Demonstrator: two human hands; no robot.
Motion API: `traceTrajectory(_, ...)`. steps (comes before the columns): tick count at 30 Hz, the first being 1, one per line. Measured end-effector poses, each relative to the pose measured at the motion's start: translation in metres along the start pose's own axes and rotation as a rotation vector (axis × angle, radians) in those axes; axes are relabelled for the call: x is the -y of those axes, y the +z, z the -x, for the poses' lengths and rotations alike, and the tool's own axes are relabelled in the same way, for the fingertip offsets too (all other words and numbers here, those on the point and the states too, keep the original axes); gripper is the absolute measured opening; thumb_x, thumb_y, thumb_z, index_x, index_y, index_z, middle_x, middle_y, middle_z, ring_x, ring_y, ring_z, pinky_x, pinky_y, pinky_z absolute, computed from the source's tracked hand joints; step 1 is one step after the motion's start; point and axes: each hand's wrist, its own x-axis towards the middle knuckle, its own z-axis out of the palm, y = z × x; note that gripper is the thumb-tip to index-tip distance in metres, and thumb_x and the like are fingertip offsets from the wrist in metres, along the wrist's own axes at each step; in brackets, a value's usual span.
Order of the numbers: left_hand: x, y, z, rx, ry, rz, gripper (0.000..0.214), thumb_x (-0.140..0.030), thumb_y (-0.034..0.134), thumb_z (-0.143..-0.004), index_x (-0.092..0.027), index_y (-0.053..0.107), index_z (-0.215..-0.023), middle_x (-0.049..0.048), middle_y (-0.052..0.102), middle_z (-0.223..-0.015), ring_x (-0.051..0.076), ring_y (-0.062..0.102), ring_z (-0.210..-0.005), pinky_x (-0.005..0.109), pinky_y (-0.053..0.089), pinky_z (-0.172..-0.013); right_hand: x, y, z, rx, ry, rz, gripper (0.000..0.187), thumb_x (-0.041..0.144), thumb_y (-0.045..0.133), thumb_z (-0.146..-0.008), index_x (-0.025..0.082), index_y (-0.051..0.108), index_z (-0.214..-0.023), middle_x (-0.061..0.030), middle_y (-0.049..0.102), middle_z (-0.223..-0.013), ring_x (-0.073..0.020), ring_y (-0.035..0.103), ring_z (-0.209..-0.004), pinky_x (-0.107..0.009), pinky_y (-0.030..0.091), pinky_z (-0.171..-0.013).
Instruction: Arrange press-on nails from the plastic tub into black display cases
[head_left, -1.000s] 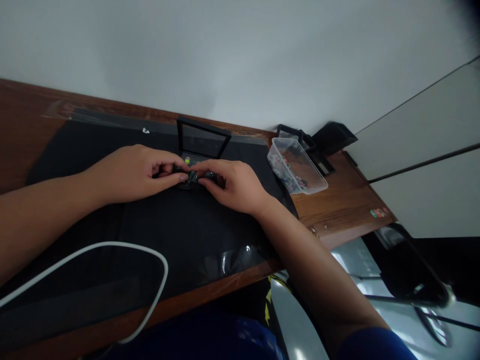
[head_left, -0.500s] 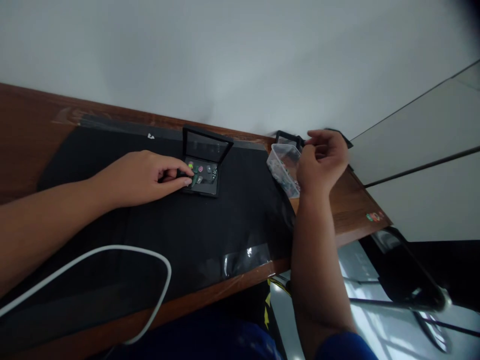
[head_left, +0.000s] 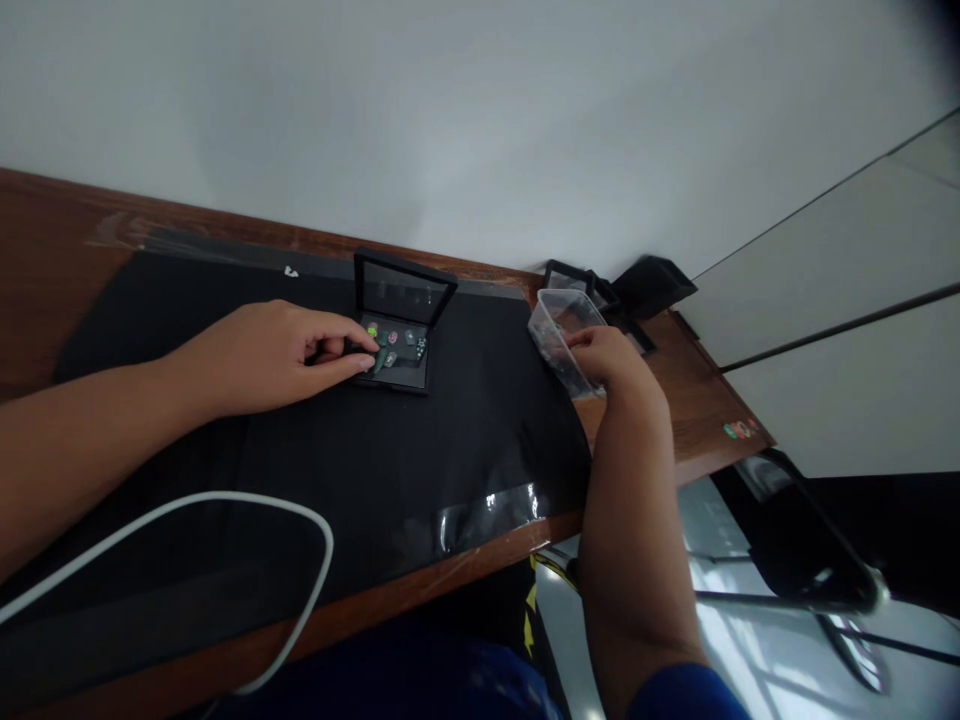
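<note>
A small black display case (head_left: 409,377) stands with its windowed lid (head_left: 405,295) raised. Several little charms lie inside, among them a pink one (head_left: 392,338) and a black-and-white one (head_left: 421,347). My left hand (head_left: 277,355) reaches over the case's left side, thumb and index finger pinched close beside a green charm (head_left: 381,360); whatever lies between the fingertips is hidden. My right hand (head_left: 611,360) dips into a clear plastic box (head_left: 559,300) holding small pieces. Its fingertips are partly out of sight there, so their grip cannot be made out.
Behind the box are another black frame (head_left: 568,275) and a black open container (head_left: 652,287), near the wall. A black mat (head_left: 315,450) covers much of the wooden desk (head_left: 690,400). A white cable (head_left: 247,495) loops across the front left.
My right hand has come down from above the clear box and its fingers are now inside it. The left hand keeps its place at the case. The view has shifted slightly.
</note>
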Motion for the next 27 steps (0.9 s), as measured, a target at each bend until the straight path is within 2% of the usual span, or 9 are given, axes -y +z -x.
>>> traceTrajectory(6,-0.002,-0.001,0.000,0.008,-0.015,0.006,0.058,-0.072,0.050,-0.086,-0.035,0.084,-0.116,0.0018,0.074,-0.079,0.020,0.060,-0.059,0.035,0.040,-0.063,0.001,-0.002,0.002,0.018,0.007,0.074,0.015,0.027,0.082,-0.082,0.018,0.078,-0.070,-0.0036,0.068,-0.064,-0.0198,0.065,-0.065,-0.030,0.046,-0.066)
traceTrajectory(10,0.000,0.000,0.000,0.001,-0.014,0.004,0.058,-0.072,0.050,-0.086,-0.036,0.083,-0.116,0.0014,0.073,-0.078,0.020,0.060,-0.059,0.035,0.040,-0.063,0.003,-0.003,0.002,-0.001,0.022,0.107,0.013,0.025,0.081,-0.083,0.018,0.079,-0.072,-0.0038,0.067,-0.062,-0.0202,0.065,-0.065,-0.030,0.046,-0.066)
traceTrajectory(14,0.001,0.000,0.001,-0.005,-0.004,0.000,0.057,-0.072,0.050,-0.087,-0.036,0.083,-0.116,0.0006,0.074,-0.078,0.019,0.060,-0.060,0.034,0.040,-0.063,0.003,-0.003,0.002,-0.019,0.015,0.115,0.020,0.029,0.079,-0.086,0.018,0.079,-0.069,-0.0042,0.065,-0.061,-0.0204,0.064,-0.064,-0.031,0.046,-0.067)
traceTrajectory(16,0.000,0.000,0.001,-0.012,0.002,-0.001,0.056,-0.072,0.050,-0.087,-0.036,0.083,-0.115,0.0005,0.074,-0.078,0.019,0.060,-0.061,0.034,0.040,-0.063,0.004,-0.004,0.004,-0.051,0.016,0.107,0.020,0.032,0.076,-0.089,0.018,0.081,-0.076,-0.0043,0.066,-0.063,-0.0210,0.064,-0.064,-0.032,0.047,-0.068)
traceTrajectory(20,0.000,-0.001,0.001,-0.019,0.021,0.003,0.054,-0.071,0.051,-0.088,-0.036,0.083,-0.114,0.0005,0.074,-0.077,0.019,0.060,-0.060,0.033,0.040,-0.062,0.010,-0.007,0.014,-0.231,-0.038,0.012,0.019,0.033,0.071,-0.093,0.018,0.082,-0.094,-0.0068,0.073,-0.078,-0.0239,0.069,-0.074,-0.035,0.052,-0.075)
traceTrajectory(23,0.000,-0.001,0.001,-0.026,0.027,0.006,0.052,-0.070,0.053,-0.089,-0.036,0.084,-0.114,0.0003,0.074,-0.077,0.019,0.061,-0.061,0.032,0.040,-0.061,0.013,-0.007,0.021,-0.392,-0.133,-0.104,0.012,0.029,0.074,-0.089,0.018,0.079,-0.089,-0.0098,0.076,-0.083,-0.0265,0.071,-0.080,-0.038,0.055,-0.079)
traceTrajectory(27,0.000,-0.002,0.001,-0.022,0.020,0.003,0.052,-0.069,0.053,-0.089,-0.035,0.084,-0.114,-0.0007,0.074,-0.076,0.019,0.062,-0.062,0.031,0.040,-0.060,0.014,-0.003,0.022,-0.487,-0.267,-0.270,0.005,0.023,0.072,-0.090,0.020,0.073,-0.086,-0.0089,0.078,-0.086,-0.0237,0.072,-0.080,-0.038,0.058,-0.079)
